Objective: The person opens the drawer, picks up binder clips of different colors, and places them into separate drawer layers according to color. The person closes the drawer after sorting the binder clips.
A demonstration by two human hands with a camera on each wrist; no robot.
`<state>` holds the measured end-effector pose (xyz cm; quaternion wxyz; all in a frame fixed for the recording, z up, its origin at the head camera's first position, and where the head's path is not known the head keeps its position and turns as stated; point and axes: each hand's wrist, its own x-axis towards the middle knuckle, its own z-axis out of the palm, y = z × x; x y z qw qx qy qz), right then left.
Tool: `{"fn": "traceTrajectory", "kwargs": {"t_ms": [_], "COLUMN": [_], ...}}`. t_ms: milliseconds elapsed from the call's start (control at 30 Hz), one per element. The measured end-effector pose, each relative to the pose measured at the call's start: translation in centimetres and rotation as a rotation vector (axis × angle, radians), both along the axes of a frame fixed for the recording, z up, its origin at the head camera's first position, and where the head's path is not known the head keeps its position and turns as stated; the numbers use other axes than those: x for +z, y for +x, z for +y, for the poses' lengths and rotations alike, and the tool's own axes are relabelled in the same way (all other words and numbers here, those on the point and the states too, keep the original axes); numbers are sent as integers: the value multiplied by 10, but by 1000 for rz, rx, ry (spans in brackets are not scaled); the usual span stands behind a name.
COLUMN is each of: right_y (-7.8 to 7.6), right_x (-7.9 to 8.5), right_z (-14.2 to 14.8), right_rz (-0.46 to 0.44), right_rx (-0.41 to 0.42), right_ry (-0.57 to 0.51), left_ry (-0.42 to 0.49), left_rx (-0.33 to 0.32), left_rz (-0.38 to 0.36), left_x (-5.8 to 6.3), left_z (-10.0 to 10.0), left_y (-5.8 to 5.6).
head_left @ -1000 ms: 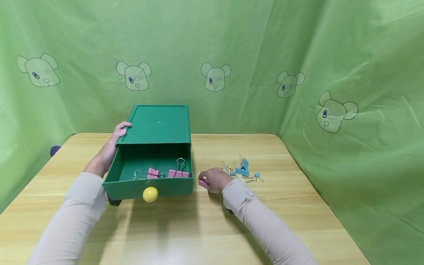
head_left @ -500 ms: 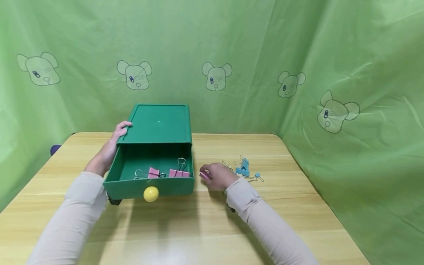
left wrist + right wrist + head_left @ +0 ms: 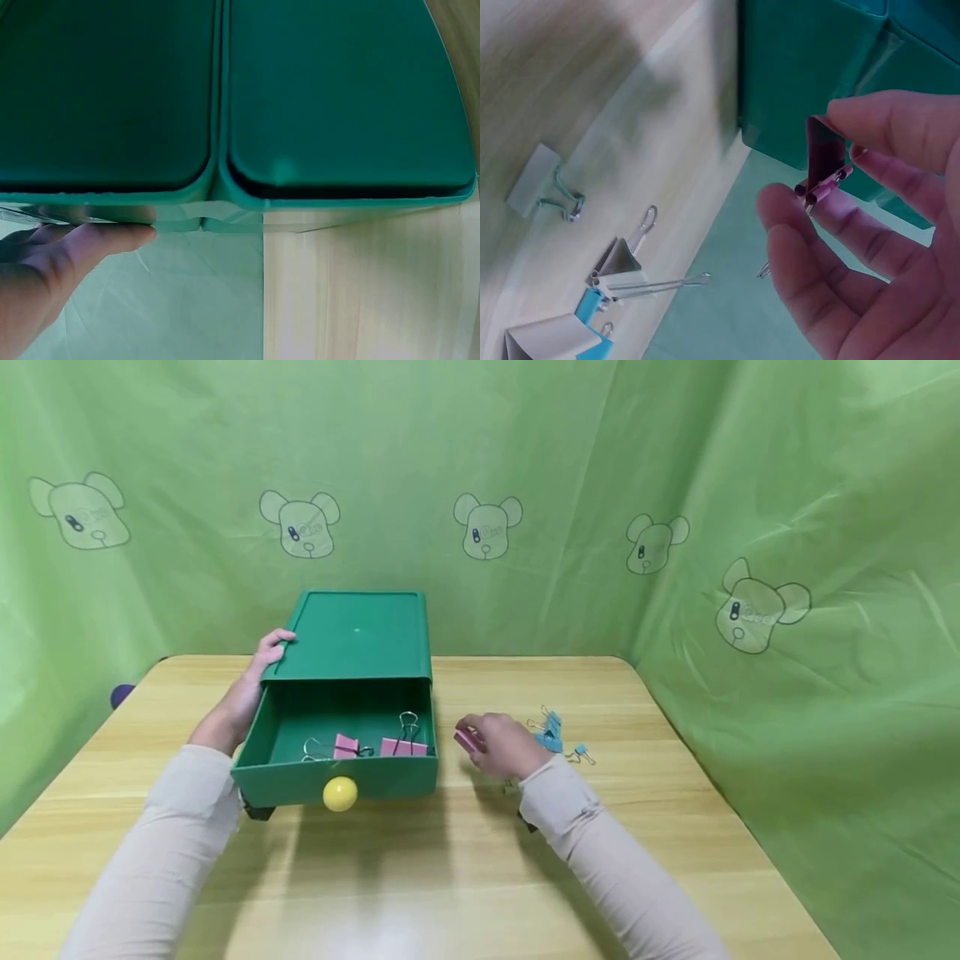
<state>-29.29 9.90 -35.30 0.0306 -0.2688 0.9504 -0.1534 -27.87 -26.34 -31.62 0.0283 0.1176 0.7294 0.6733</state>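
Note:
My right hand (image 3: 501, 747) pinches a pink binder clip (image 3: 826, 154) between thumb and fingers, above the table just right of the green drawer unit (image 3: 360, 635). The clip's wire handles are partly hidden by the fingers. The unit's upper drawer (image 3: 285, 787), with a yellow knob (image 3: 341, 793), is pulled out. Inside it lie one pink binder clip (image 3: 346, 746) near the front and another pink clip (image 3: 402, 747) at its right. My left hand (image 3: 251, 681) rests along the unit's left side, fingers extended at the top edge; the left wrist view shows this hand (image 3: 64, 262) against the green wall.
Blue binder clips (image 3: 551, 737) lie on the wooden table (image 3: 600, 860) to the right of my right hand. In the right wrist view, a whitish clip (image 3: 534, 180) lies apart, and a few more pale clips (image 3: 551, 337) are bunched together. A green curtain (image 3: 525, 602) hangs behind the table.
My right hand, holding the pink clip, has shifted slightly up and to the right. A pale clip now shows below it. The left hand and the drawer stay as they were.

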Motion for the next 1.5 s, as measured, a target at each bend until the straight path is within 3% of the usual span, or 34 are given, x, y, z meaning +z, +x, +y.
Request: {"fn": "traceTrajectory", "kwargs": {"t_ms": [500,800,1233,1500], "right_y": [13,15,17,20], "right_x": [19,32,39,53], "right_z": [9,8,2,-1], "right_rz": [52,147,141,182], "right_rx": [12,57,37,65], "right_ry": [-78,-117,-119,-147], "left_ry": [-28,-21,-1,-8], "left_rx": [-1,1,-4,3], "left_rz": [-3,-9,2,1], "left_x": [-1,0,-1,-1], "left_z": [-1,-3,0,-1], "left_y": [0,0,0,-1]}}
